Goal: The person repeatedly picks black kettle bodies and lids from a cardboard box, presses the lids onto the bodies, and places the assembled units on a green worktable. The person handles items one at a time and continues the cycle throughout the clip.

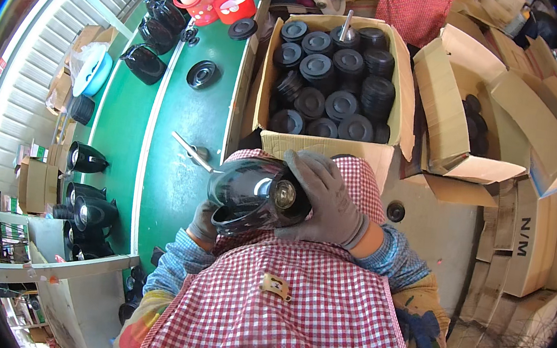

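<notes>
A glossy black jug (246,187) lies tilted above my lap, a round shiny silver piece showing at its right end. My right hand (326,203), in a grey glove, is wrapped over that end with the fingers across the top. At the jug's lower left, my left hand (203,222), also gloved, grips it from the side; most of its fingers are hidden behind the jug. Just beyond the jug, a tool with a metal rod handle (192,149) rests by the edge of the green work surface (171,182).
Ahead stands an open carton (265,97) packed with stacked black round lids, a second metal-handled tool (346,29) among them. An open carton (442,124) holds more black parts at right. Several black jugs (143,64) line the bench's left. A black lid (202,74) lies nearer.
</notes>
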Demonstrator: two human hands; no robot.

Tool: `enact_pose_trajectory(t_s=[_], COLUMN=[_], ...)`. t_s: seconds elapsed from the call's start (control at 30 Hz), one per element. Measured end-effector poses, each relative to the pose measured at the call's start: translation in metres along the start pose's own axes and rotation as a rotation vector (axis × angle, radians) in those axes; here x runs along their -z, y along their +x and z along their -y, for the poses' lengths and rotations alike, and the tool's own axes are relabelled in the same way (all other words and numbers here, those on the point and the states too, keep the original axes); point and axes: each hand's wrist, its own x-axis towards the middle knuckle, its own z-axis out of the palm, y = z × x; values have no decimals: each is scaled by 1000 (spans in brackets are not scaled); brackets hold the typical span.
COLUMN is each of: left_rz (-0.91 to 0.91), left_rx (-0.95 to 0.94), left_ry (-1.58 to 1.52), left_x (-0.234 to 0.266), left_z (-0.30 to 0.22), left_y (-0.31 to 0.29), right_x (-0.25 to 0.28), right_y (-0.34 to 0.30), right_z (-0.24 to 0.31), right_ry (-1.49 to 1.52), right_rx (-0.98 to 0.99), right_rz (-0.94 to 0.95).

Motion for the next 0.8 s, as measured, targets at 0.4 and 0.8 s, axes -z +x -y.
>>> enact_pose_trajectory(t_s=[0.4,0.8], left_rz=[177,857], left_rx=[14,-510], left_ry=[-80,1698], left_x=[-30,-145], left_z=[-9,-49], left_y=[-26,50], right_x=[-12,19], right_y=[-36,-2], right_z=[-10,-187], right_ry=[-35,-242], right_rx=[129,-385], right_rz=[3,201])
